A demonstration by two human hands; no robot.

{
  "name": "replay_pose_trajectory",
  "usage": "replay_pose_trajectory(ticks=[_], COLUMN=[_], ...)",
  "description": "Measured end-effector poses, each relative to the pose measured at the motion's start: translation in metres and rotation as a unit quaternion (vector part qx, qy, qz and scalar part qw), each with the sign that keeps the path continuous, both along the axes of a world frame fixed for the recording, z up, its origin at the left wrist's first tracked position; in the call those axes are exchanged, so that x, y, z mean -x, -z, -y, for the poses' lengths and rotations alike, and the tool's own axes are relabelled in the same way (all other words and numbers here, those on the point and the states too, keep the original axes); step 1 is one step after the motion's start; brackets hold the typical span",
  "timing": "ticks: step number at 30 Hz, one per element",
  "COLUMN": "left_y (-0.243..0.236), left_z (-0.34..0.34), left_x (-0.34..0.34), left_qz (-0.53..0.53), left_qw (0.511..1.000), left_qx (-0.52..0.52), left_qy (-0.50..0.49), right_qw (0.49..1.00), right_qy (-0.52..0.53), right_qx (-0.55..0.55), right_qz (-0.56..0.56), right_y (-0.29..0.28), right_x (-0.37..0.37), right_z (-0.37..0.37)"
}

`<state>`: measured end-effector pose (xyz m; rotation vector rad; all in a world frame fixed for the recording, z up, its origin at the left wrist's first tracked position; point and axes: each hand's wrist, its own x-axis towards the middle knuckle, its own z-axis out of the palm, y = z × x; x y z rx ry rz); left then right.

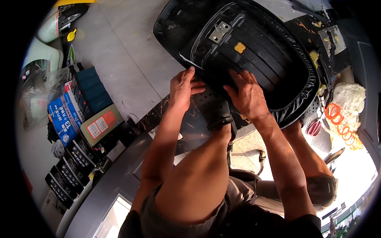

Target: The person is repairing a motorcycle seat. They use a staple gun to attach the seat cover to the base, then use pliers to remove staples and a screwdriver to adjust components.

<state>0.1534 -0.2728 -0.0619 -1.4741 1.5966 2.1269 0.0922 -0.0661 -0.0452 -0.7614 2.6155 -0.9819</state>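
Observation:
A black scooter seat (274,63) lies upside down in front of me, its ribbed underside facing up. A metal bracket (219,31) and a yellow pad (239,48) are on that underside. Gathered black seat cover (308,65) wraps the rim. My left hand (183,89) is at the seat's near left edge, fingers apart, its fingertip beside a thin pale strip (191,61). My right hand (249,95) bends over the near edge, thumb and fingers closed around the dark cover there. What lies under those fingers is partly hidden.
My foot in a dark perforated clog (212,105) stands just below the seat. At right are red-handled pliers (314,127), an orange coiled hose (335,115) and whitish foam-like material (351,95). Batteries and boxes (67,119) are stacked at left.

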Motion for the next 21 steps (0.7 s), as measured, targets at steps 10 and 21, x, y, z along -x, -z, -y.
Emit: replay_pose_trajectory(ticks=[10, 21], left_y=[-0.003, 0.004], left_z=[-0.075, -0.072], left_x=[-0.005, -0.002], left_qz=[-0.007, 0.016], left_qw=[0.987, 0.95], left_qx=[-0.156, -0.31], left_qy=[-0.039, 0.013], right_qw=[0.997, 0.983], right_qy=[-0.052, -0.128], right_qx=[-0.018, -0.047], right_qz=[-0.059, -0.119], right_y=[-0.011, 0.003], right_x=[-0.003, 0.003], right_z=[-0.038, -0.079])
